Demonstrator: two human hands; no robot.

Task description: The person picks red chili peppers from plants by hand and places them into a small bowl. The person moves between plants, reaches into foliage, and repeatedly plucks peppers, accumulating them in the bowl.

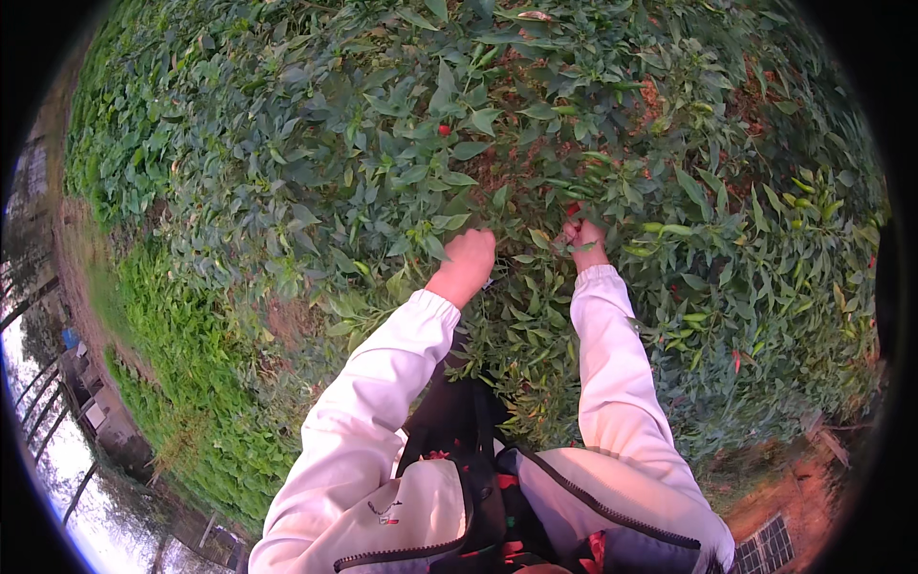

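Chili pepper plants (545, 287) with dark green leaves spread before me and around both arms. My left hand (470, 262) is curled among the leaves left of the centre. Its back faces me, so its fingertips and anything in them are hidden. Farther right, my right hand (589, 240) reaches into the foliage, with leaves partly covering its fingers. A red chili pepper (574, 209) shows at its fingertips, and the fingers look closed on it. Just beyond this hand hang several green chili peppers (577, 188).
More green chilies (674, 230) grow on the right, and a red chili (444, 130) shows farther ahead. Brighter low plants (186, 344) cover the left. Reddish soil (782, 495) lies at lower right near a dark grid (766, 549). A building and roof bars (43, 416) stand at the left rim.
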